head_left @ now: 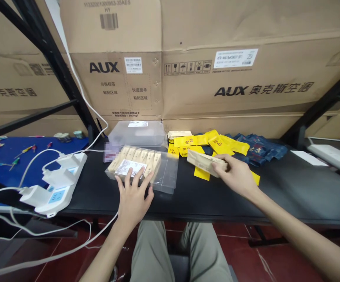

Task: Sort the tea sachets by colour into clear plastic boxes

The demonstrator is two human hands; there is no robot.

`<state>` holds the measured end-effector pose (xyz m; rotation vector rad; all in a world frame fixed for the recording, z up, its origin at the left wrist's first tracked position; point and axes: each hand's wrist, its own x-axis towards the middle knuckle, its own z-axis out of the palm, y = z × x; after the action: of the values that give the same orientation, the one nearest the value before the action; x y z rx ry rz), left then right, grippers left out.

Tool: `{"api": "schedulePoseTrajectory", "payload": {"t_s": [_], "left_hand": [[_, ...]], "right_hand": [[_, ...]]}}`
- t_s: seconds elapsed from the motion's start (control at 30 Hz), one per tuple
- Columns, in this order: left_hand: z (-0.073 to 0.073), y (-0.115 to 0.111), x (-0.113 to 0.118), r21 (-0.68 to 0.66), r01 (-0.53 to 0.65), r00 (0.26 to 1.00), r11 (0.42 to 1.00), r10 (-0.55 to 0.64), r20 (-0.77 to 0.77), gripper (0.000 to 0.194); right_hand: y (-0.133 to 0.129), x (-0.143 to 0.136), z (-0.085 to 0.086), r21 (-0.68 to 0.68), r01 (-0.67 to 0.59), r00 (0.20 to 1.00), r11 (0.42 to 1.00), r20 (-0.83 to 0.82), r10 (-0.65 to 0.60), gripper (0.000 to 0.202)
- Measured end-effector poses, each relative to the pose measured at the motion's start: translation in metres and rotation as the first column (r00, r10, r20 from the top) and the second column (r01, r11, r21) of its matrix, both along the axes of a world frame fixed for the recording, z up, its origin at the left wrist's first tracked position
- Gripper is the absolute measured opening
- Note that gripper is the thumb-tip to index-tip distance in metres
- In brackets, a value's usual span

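Khaki-trousered knees (181, 250) are seen at the bottom centre of the frame, above a dark red floor. Two bare forearms are stretched up from the lower edge toward a black desk (290, 192) that spans the middle of the frame.

Left of centre, the left hand (133, 197) is laid flat with its fingers spread on the near edge of a clear plastic box (164, 176); nothing is gripped by it. Inside the box a row of pale beige packets (137, 156) is lined up side by side, with a white printed label lying on top of them.

Right of centre, the grip of the right hand (236, 174) is closed around one end of a single beige packet (202, 161), which is held tilted just above the desk, beside the box.

Under and behind that packet, yellow sachets (211, 145) are scattered, and dark blue sachets (261, 149) are piled to their right. A second clear box (137, 133) with a white label is set behind the first.

At the lower left, white power strips (58, 184) with white cables are resting on the desk edge, with a blue surface (8, 152) behind them.

Across the upper frame, large cardboard cartons (246, 82) printed AUX are stacked behind black shelf struts.
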<state>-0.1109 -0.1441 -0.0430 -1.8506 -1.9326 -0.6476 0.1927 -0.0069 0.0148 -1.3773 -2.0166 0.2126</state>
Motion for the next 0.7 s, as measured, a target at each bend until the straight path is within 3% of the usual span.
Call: {"api": "schedulePoseTrajectory", "payload": {"t_s": [0.1,0.2,0.4,0.57,0.7], "left_hand": [[0.000,-0.001,0.000,-0.004,0.001,1.000,1.000,-0.001,-0.004,0.045],[0.000,-0.001,0.000,-0.005,-0.001,1.000,1.000,0.001,-0.014,0.046],[-0.001,-0.001,0.000,0.010,0.004,1.000,1.000,-0.003,-0.027,0.045],[-0.002,0.000,0.000,0.013,0.001,1.000,1.000,-0.001,-0.027,0.045],[-0.001,0.000,0.000,0.020,0.004,1.000,1.000,-0.003,-0.019,0.044]], "right_hand": [[-0.016,0.003,0.002,-0.372,-0.052,0.978,0.927,-0.208,-0.028,0.034],[-0.026,-0.001,-0.004,-0.558,-0.186,0.927,0.809,-0.371,-0.042,0.037],[-0.033,-0.029,-0.013,-0.617,-0.330,0.865,0.714,-0.500,-0.033,0.035],[-0.037,-0.057,-0.019,-0.559,-0.436,0.802,0.705,-0.598,0.022,0.031],[-0.034,-0.075,-0.036,-0.491,-0.492,0.777,0.719,-0.619,0.110,0.041]]}}
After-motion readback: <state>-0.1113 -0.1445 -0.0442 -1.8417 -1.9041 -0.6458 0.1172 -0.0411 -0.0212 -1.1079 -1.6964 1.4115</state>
